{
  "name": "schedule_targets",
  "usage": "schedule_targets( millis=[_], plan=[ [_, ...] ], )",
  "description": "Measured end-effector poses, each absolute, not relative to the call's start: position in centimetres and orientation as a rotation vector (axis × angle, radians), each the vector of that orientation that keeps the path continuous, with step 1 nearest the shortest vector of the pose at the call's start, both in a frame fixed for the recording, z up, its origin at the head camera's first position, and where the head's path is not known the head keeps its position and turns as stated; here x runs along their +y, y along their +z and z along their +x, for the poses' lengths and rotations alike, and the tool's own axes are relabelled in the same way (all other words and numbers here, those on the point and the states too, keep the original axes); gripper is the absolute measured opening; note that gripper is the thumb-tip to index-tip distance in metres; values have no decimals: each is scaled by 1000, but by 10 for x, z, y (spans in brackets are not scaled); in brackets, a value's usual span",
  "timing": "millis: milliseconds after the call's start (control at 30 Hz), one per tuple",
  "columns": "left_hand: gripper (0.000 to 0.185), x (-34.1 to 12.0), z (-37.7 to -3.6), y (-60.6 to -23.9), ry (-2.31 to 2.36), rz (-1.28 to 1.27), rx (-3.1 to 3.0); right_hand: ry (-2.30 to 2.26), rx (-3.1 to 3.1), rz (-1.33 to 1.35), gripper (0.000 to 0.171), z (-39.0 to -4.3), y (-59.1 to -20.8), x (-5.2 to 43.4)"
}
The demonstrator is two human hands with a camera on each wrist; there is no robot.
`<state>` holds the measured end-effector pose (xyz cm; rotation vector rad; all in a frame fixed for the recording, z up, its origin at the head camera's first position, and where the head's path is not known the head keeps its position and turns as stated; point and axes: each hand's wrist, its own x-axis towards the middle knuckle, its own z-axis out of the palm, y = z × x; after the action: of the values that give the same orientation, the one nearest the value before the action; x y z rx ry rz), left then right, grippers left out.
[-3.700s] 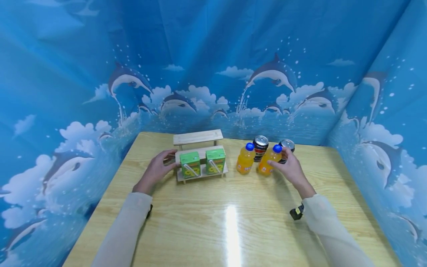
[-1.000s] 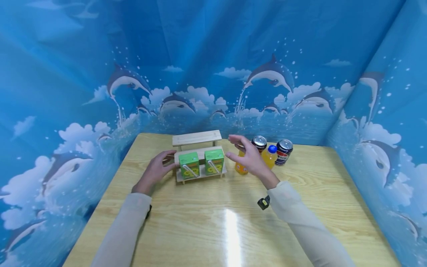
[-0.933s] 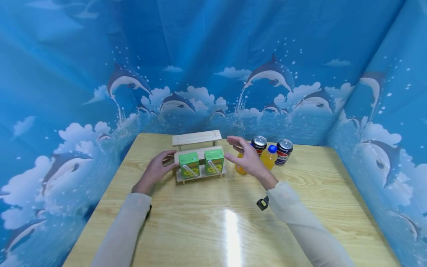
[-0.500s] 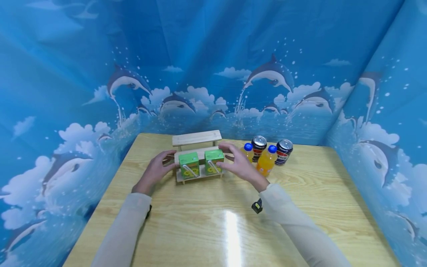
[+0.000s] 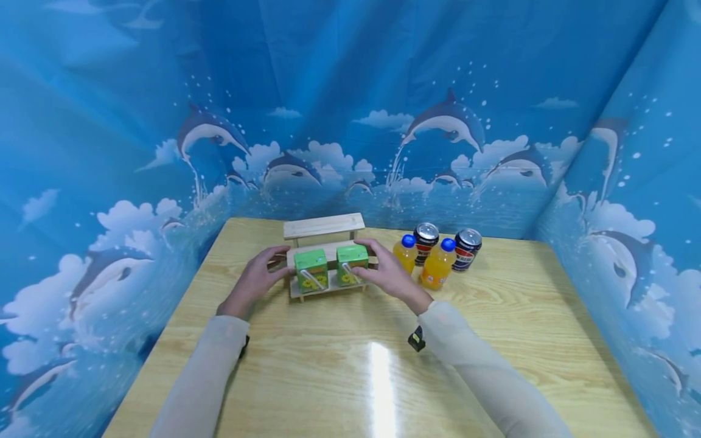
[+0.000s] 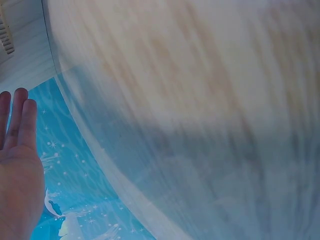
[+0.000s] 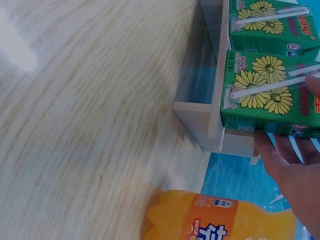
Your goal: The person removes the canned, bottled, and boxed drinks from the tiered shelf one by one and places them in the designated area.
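"Two sides to this bench [image 5: 306, 359], so begin at the left. What is your left grip [image 5: 256, 280] doing?"

"It sits at the left end of the wooden stand [image 5: 323, 226], thumb and fingers well parted, lifting nothing. I take it to be a brace, so the stand won't slide. My left wrist view is mostly blurred wood, so I can't swear how firmly the fingers touch."

"And next along?"

"The left carton [image 5: 311, 271], green, upright on the lowest tier with its straw across the front. I have no hold of it; the tier seems enough to bear it."

"Then the other?"

"The right carton [image 5: 348, 257] stands just beside it on the same tier, a narrow gap between. My right grip [image 5: 387, 274] pinches it, thumb on the front face and fingers along the right side, spread only as wide as the carton needs. Coming from that side, I judge, keeps my fingers off its neighbour."

"What lies beyond?"

"An orange left bottle [image 5: 405, 252], the left can [image 5: 425, 244], the right bottle [image 5: 437, 267] and the right can [image 5: 467, 249]. All stand upright in a cluster, probably grouped there to leave the stand's front free."
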<state>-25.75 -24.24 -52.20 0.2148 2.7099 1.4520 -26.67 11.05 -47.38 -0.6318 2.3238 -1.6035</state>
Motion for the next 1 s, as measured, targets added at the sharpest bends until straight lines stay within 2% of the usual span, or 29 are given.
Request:
schedule_targets(
  millis=[567,1000],
  plan=[
    [64,-242,-257,-521,1457,204,2709,-1589,2388,-601,55,-270,-475,110],
    [68,-241,-256,-521,1466,197,2702,-1585,2430,-581,53,-262,-458,115]
  ],
)
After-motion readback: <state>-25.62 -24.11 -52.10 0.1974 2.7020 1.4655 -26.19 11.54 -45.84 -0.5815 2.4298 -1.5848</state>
